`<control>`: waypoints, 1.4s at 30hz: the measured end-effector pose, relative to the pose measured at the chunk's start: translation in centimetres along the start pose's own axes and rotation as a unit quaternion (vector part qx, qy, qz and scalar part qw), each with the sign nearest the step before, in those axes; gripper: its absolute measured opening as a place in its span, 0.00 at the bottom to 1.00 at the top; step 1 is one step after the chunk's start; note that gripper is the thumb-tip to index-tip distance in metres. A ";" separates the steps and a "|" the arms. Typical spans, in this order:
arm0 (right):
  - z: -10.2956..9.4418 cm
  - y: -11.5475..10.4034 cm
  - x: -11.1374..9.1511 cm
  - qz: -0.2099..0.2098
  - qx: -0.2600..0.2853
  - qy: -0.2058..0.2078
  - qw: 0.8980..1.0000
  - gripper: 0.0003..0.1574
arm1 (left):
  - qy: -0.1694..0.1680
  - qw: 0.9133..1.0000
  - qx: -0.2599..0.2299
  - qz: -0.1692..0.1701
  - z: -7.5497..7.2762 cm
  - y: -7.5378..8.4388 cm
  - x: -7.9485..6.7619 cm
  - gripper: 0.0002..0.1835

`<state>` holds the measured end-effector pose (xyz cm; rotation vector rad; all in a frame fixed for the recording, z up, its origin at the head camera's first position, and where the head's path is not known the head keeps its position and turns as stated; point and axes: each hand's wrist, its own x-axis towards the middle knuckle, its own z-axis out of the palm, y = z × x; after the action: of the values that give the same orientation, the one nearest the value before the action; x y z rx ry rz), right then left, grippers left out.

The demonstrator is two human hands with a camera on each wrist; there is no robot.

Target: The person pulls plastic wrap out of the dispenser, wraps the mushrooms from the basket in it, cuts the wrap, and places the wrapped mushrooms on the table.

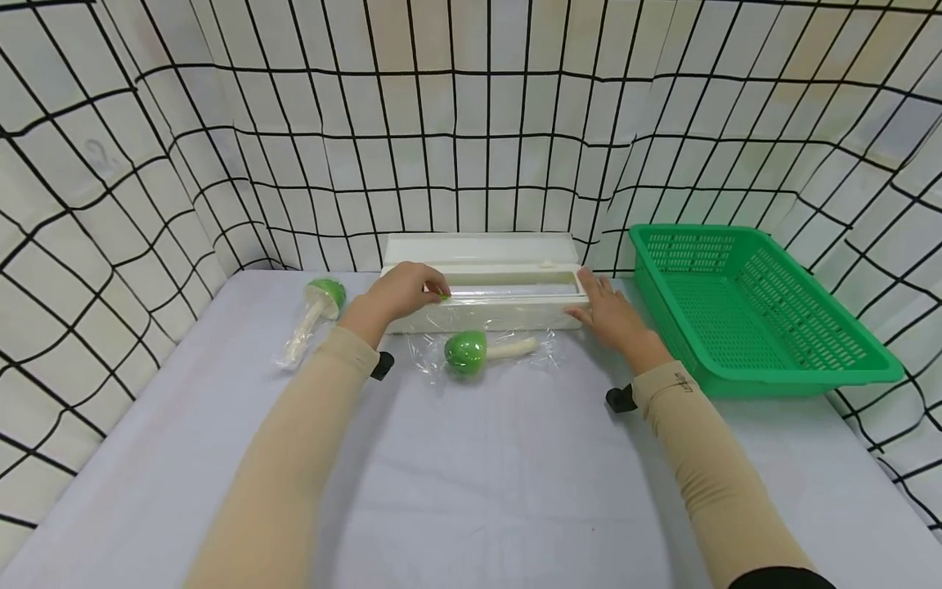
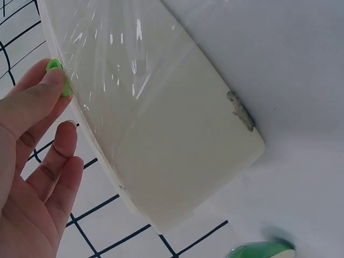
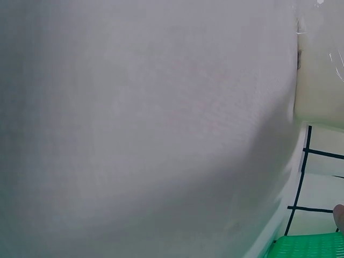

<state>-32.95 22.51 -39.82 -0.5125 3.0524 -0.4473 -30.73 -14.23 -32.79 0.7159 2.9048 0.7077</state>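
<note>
A white cling film dispenser [image 1: 508,312] lies lengthwise at the back of the table, its lid [image 1: 478,248] tipped open behind it. Clear film [image 2: 115,59] hangs over its front face. My left hand [image 1: 401,293] pinches the small green slide cutter [image 2: 65,86] on the dispenser's edge between thumb and fingers. At the dispenser's right end my right hand [image 1: 612,315] rests with straight fingers, the thumb near the front face. Just before the dispenser, a green-capped toy mushroom [image 1: 467,353] lies on its side upon a sheet of film [image 1: 427,348].
Another green-capped mushroom [image 1: 324,298], with film about its stem, lies left of my left forearm. A green plastic basket [image 1: 765,378] stands to the right of my right hand. Black wire mesh [image 1: 486,131] closes off the back and both sides of the white-covered table [image 1: 486,491].
</note>
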 end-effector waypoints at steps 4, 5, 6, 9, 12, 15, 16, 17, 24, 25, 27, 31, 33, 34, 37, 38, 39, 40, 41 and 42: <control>-0.1 0.0 0.0 0.001 0.000 -0.001 1.000 0.50 | 0.005 1.000 0.007 -0.001 -0.1 -0.1 -0.2 0.08; -0.1 0.0 0.0 0.001 0.001 -0.001 1.000 0.50 | 0.005 1.000 0.010 -0.003 -0.2 -0.1 -0.3 0.08; -0.1 0.0 0.0 0.002 0.001 -0.002 1.000 0.50 | 0.006 1.000 0.013 -0.005 -0.2 -0.2 -0.4 0.08; -0.1 0.0 0.0 0.003 0.005 -0.005 1.000 0.50 | 0.008 1.000 0.025 -0.012 -0.4 -0.4 -0.8 0.08; -0.1 0.0 -0.2 0.002 0.011 -0.006 1.000 0.51 | 0.016 0.999 0.042 -0.023 -0.7 -1.0 -1.4 0.08; -0.3 0.0 -0.3 0.004 0.016 -0.004 1.000 0.51 | 0.034 0.998 0.048 -0.038 -1.1 -1.8 -2.5 0.08; -0.3 0.1 -0.4 0.004 0.018 -0.004 1.000 0.51 | 0.040 0.997 0.048 -0.042 -1.1 -2.1 -2.8 0.08; -0.3 0.1 -0.4 0.007 0.019 -0.005 1.000 0.51 | 0.044 0.997 0.048 -0.045 -1.1 -2.4 -3.1 0.08; 0.0 -0.1 -0.5 -0.002 0.022 -0.008 1.000 0.51 | 0.062 0.996 0.041 -0.038 -1.2 -3.5 -4.4 0.07; 0.0 -0.1 -0.4 -0.004 0.023 -0.006 1.000 0.51 | 0.066 0.996 0.040 -0.037 -1.4 -3.6 -4.6 0.07; -0.1 -0.3 -0.4 -0.008 0.028 0.004 1.000 0.52 | 0.074 0.996 0.040 -0.037 -1.7 -3.7 -4.9 0.07; -0.3 -0.4 -0.6 -0.010 0.030 0.015 0.999 0.52 | 0.078 0.995 0.038 -0.042 -2.1 -3.9 -5.3 0.07; -0.3 -0.4 -0.5 -0.009 0.028 0.009 1.000 0.52 | 0.078 0.995 0.035 -0.047 -2.1 -4.1 -5.5 0.07; -0.2 -0.4 -0.4 -0.008 0.027 0.005 1.000 0.51 | 0.079 0.995 0.035 -0.048 -2.1 -4.1 -5.7 0.07; -0.1 -0.4 -0.2 -0.004 0.026 -0.001 1.000 0.51 | 0.087 0.995 0.031 -0.048 -1.9 -4.3 -5.8 0.08; -0.1 -0.4 -0.2 -0.001 0.027 -0.001 1.000 0.50 | 0.089 0.994 0.029 -0.047 -1.8 -4.3 -5.9 0.08; -0.1 -0.4 -0.2 -0.001 0.026 0.000 1.000 0.50 | 0.091 0.994 0.030 -0.049 -1.7 -4.3 -5.8 0.08; -0.1 -0.3 -0.3 -0.002 0.026 0.002 1.000 0.50 | 0.092 0.994 0.032 -0.048 -1.5 -4.2 -5.8 0.08; -0.1 -0.3 -0.4 -0.004 0.026 0.004 1.000 0.50 | 0.093 0.994 0.035 -0.049 -1.4 -4.2 -5.7 0.08; -0.1 -0.2 -0.5 -0.005 0.026 0.005 1.000 0.50 | 0.093 0.994 0.040 -0.051 -1.2 -4.1 -5.6 0.08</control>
<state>-32.45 22.49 -39.63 -0.5239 3.0391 -0.5302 -27.65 -20.51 -33.83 0.5286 3.1270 0.6845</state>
